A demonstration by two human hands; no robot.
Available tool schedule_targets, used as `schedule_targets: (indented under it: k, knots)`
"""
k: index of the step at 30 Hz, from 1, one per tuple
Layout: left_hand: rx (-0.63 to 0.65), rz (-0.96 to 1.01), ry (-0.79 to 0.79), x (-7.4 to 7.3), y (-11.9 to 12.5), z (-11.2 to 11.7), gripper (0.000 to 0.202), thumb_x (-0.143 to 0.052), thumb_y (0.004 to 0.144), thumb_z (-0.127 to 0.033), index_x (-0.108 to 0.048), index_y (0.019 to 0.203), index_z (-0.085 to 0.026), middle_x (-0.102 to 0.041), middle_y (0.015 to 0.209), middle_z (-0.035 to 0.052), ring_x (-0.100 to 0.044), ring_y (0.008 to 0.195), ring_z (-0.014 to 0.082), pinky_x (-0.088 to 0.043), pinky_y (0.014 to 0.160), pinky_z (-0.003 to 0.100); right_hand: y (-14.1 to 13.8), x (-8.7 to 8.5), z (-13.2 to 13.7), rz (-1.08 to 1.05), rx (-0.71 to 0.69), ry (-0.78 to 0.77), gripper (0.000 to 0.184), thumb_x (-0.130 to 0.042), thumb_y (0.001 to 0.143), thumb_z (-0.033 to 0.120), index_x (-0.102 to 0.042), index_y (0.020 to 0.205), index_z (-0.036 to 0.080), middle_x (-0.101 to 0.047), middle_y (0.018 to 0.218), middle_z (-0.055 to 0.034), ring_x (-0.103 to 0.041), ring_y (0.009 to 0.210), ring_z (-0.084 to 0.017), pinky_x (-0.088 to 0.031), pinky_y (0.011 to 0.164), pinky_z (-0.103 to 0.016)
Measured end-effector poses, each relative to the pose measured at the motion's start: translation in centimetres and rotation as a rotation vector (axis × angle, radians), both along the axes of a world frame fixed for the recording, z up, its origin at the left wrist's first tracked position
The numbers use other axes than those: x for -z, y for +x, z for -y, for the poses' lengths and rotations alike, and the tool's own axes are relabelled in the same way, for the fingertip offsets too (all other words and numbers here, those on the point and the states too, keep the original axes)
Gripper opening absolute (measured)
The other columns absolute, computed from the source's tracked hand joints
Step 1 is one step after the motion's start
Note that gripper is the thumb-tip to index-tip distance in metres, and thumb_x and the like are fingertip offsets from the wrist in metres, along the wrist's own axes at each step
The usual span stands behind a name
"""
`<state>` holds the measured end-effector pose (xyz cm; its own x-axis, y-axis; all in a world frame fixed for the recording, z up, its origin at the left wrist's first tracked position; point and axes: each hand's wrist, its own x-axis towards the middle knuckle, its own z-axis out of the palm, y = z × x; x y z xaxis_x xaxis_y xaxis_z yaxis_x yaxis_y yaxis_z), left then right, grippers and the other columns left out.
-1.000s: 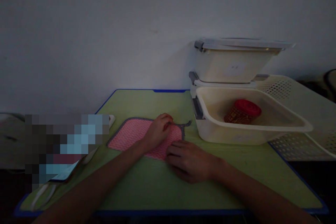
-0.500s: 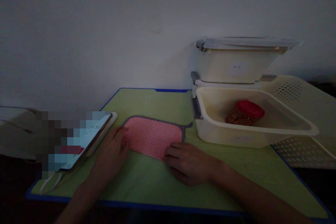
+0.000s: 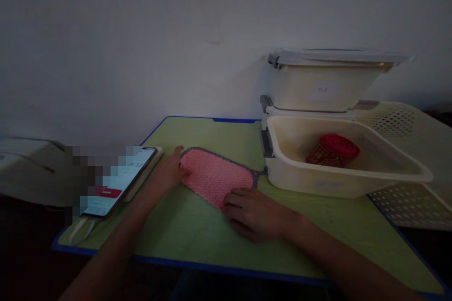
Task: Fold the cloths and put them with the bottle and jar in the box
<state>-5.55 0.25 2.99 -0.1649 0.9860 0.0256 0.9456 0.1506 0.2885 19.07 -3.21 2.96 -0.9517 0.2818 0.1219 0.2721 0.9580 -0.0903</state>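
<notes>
A pink textured cloth (image 3: 215, 174) with a dark patterned trim lies flat on the green table (image 3: 197, 240). A short loop of the same trim sticks out at its far right corner, beside the white bin. At the cloth's left end is my left hand (image 3: 169, 171), its index finger stretched forward and its thumb apart on the cloth's edge. My right hand (image 3: 257, 214) is closed with bent fingers on the near right corner of the cloth. Its palm and fingertips are partly hidden.
On the left a phone (image 3: 123, 183) leans on a white support, with a white strap (image 3: 82, 231) below. An open white bin (image 3: 318, 183) at right holds a red-lidded container (image 3: 335, 148). Behind stands a lidded box (image 3: 318, 84); a perforated basket (image 3: 406, 202) is further right.
My left hand has moved forward and slightly right, its fingers spreading. The cloth's left end has swung away from me, while my right hand stays at the near right corner. The view has shifted slightly.
</notes>
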Motion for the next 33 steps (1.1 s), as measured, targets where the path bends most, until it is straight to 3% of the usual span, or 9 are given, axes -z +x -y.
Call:
schedule_targets:
  k: [3, 6, 9, 13, 18, 24, 26, 29, 33]
  knots:
    - [0.029, 0.358, 0.120, 0.3, 0.9, -3.8, 0.067, -0.064, 0.061, -0.009, -0.039, 0.123, -0.013, -0.061, 0.074, 0.0019, -0.060, 0.071, 0.0175, -0.044, 0.064, 0.026, -0.1, 0.1, -0.1, -0.002, 0.003, -0.010, 0.020, -0.048, 0.084, 0.025, -0.057, 0.096, 0.012, -0.059, 0.095, -0.0102, -0.050, 0.087, -0.019, -0.041, 0.077, -0.033]
    - [-0.118, 0.818, 0.236, 1.4, 1.8, -6.8, 0.058, -0.066, 0.056, -0.006, -0.047, 0.111, -0.012, -0.057, 0.066, -0.0024, -0.056, 0.060, 0.0128, -0.043, 0.056, 0.022, -0.1, 0.2, -0.2, -0.028, -0.009, -0.023, 0.026, -0.047, 0.085, 0.028, -0.056, 0.103, 0.011, -0.060, 0.101, -0.0111, -0.050, 0.094, -0.020, -0.040, 0.085, -0.035]
    - [-0.183, 0.897, 0.334, 2.4, 2.3, -8.1, 0.052, -0.063, 0.059, -0.006, -0.048, 0.108, -0.009, -0.058, 0.070, -0.0002, -0.055, 0.060, 0.0115, -0.043, 0.056, 0.022, -0.1, 0.3, -0.3, -0.062, -0.014, -0.057, 0.034, -0.046, 0.086, 0.029, -0.052, 0.114, 0.009, -0.058, 0.113, -0.0124, -0.047, 0.108, -0.020, -0.035, 0.094, -0.036]
    - [-0.173, 0.964, 0.390, 2.8, 2.4, -8.0, 0.037, -0.062, 0.061, -0.011, -0.053, 0.097, -0.010, -0.061, 0.069, 0.0019, -0.057, 0.061, 0.0131, -0.044, 0.058, 0.024, 0.1, 0.2, -0.2, -0.051, 0.014, -0.113, 0.040, -0.045, 0.087, 0.030, -0.048, 0.121, 0.009, -0.053, 0.124, -0.0125, -0.043, 0.118, -0.018, -0.034, 0.098, -0.033]
    - [-0.134, 1.010, 0.417, 2.7, 2.3, -7.6, 0.004, -0.059, 0.063, -0.017, -0.057, 0.065, -0.013, -0.061, 0.063, 0.0021, -0.057, 0.061, 0.0139, -0.043, 0.059, 0.023, 0.1, 0.2, -0.3, -0.039, 0.013, -0.166, 0.041, -0.046, 0.087, 0.028, -0.048, 0.122, 0.008, -0.052, 0.126, -0.0137, -0.041, 0.121, -0.018, -0.032, 0.101, -0.033]
    - [-0.096, 1.061, 0.492, 1.3, 2.8, -7.3, 0.006, -0.057, 0.063, -0.019, -0.054, 0.062, -0.014, -0.054, 0.058, -0.0028, -0.050, 0.055, 0.0093, -0.038, 0.054, 0.019, 0.2, 0.4, -0.4, -0.030, 0.015, -0.163, 0.042, -0.043, 0.088, 0.031, -0.048, 0.124, 0.009, -0.050, 0.129, -0.0115, -0.041, 0.121, -0.019, -0.032, 0.101, -0.033]
    - [-0.035, 1.064, 0.517, 0.2, 3.2, -6.3, 0.009, -0.058, 0.063, -0.020, -0.052, 0.061, -0.014, -0.052, 0.057, -0.0040, -0.049, 0.054, 0.0085, -0.037, 0.053, 0.019, 0.2, 0.4, -0.3, -0.036, 0.018, -0.162, 0.042, -0.043, 0.088, 0.031, -0.048, 0.124, 0.009, -0.050, 0.129, -0.0113, -0.040, 0.122, -0.019, -0.032, 0.102, -0.033]
    - [0.248, 1.022, 0.496, -1.3, 3.9, -3.4, 0.011, -0.060, 0.065, -0.023, -0.055, 0.068, -0.015, -0.057, 0.064, -0.0018, -0.054, 0.061, 0.0106, -0.042, 0.061, 0.022, 0.2, 0.2, -0.1, -0.043, 0.033, -0.172, 0.042, -0.041, 0.089, 0.031, -0.047, 0.125, 0.009, -0.050, 0.129, -0.0119, -0.040, 0.123, -0.018, -0.032, 0.101, -0.033]
    - [0.546, 0.772, 0.441, -0.9, 4.6, 1.2, 0.008, -0.050, 0.074, -0.015, -0.058, 0.077, -0.016, -0.063, 0.085, 0.0046, -0.058, 0.082, 0.0150, -0.046, 0.075, 0.028, 0.0, 0.1, 0.0, -0.037, 0.047, -0.194, 0.042, -0.044, 0.087, 0.028, -0.047, 0.125, 0.008, -0.048, 0.130, -0.0140, -0.039, 0.123, -0.019, -0.033, 0.102, -0.035]
